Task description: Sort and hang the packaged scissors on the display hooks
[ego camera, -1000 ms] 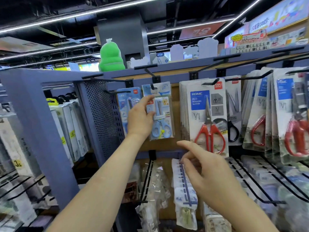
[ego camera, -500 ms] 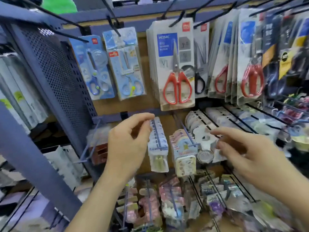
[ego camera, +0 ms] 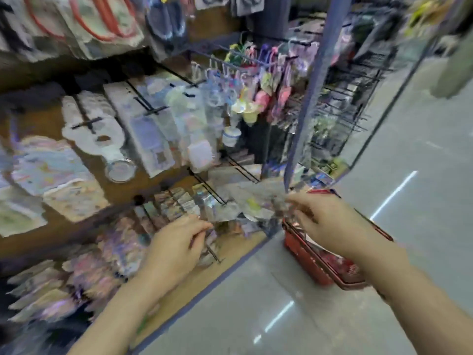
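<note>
1. Shop aisle, grey floor [ego camera: 332, 316], peg display; view badly motion-blurred.
2. Packaged scissors [ego camera: 102, 24]: red-handled packs hang top left, well above both hands.
3. Left hand [ego camera: 176, 247] has curled fingers by a low hook [ego camera: 213, 254]. Right hand [ego camera: 325, 221] is over the red basket [ego camera: 303, 256], fingertips at the clear wrappers [ego camera: 245, 206]. Pinching or empty: cannot tell.
4. Risk: probably snagging wrappers off low hooks, since both hands are close.

Floor [ego camera: 332, 303]: smooth grey, glossy, bright streak reflections. Basket [ego camera: 304, 254]: red plastic, slight sheen. Hooks [ego camera: 153, 110]: thin dark metal wire. Back panel [ego camera: 46, 124]: brown, wood-look, matt. Hanging packets [ego camera: 189, 119]: clear shiny plastic film. Side rack [ego camera: 345, 98]: dark metal wire.
</note>
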`<action>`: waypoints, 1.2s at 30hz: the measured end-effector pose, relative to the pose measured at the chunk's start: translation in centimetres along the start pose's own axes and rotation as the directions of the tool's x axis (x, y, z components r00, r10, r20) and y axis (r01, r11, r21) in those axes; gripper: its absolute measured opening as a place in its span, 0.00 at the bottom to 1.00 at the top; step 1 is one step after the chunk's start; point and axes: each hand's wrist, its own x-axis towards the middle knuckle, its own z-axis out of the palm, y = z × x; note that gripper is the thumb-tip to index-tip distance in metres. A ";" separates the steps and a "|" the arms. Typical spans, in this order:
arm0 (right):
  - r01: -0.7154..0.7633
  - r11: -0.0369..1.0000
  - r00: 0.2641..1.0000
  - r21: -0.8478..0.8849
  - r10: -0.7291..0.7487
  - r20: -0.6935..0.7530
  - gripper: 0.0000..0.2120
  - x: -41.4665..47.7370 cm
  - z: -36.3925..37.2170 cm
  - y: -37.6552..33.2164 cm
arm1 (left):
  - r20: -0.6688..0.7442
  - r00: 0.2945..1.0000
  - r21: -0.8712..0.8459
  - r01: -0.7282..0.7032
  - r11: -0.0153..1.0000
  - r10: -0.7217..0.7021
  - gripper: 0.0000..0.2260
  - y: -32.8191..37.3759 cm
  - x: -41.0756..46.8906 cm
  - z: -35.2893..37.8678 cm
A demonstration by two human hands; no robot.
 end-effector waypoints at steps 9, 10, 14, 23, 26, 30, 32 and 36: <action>-0.585 0.799 0.811 0.138 0.576 0.103 0.18 -11.9 2.4 24.0 | 0.305 0.949 -0.045 -0.071 0.996 0.081 0.09 11.4 8.6 19.9; -0.637 0.753 0.771 0.165 0.627 0.116 0.18 -13.0 2.7 25.9 | 0.334 0.939 -0.056 -0.071 0.996 0.086 0.10 12.2 9.7 21.7; -0.798 0.539 0.589 0.270 0.792 0.162 0.21 -15.6 4.5 31.7 | 0.444 0.893 -0.044 -0.064 0.997 0.077 0.10 14.3 14.6 28.5; -0.884 0.179 0.314 0.432 0.912 0.263 0.21 -7.9 13.3 41.0 | 0.675 0.737 0.019 -0.057 0.998 0.030 0.12 15.0 29.6 44.8; -0.867 0.105 0.278 0.488 0.914 0.297 0.20 -2.7 18.8 44.8 | 0.739 0.672 0.082 -0.009 0.997 -0.055 0.12 12.8 34.0 52.8; -0.847 -0.036 0.209 0.531 0.895 0.394 0.21 3.1 28.6 50.7 | 0.822 0.555 0.166 -0.022 0.986 -0.126 0.11 9.2 37.2 64.4; -0.824 -0.131 0.165 0.552 0.876 0.454 0.22 5.4 34.3 54.2 | 0.856 0.482 0.227 -0.028 0.973 -0.186 0.10 7.1 37.9 70.5; -0.789 -0.323 0.052 0.523 0.813 0.580 0.20 8.9 45.5 61.3 | 0.893 0.358 0.294 -0.007 0.956 -0.272 0.15 3.1 38.0 81.8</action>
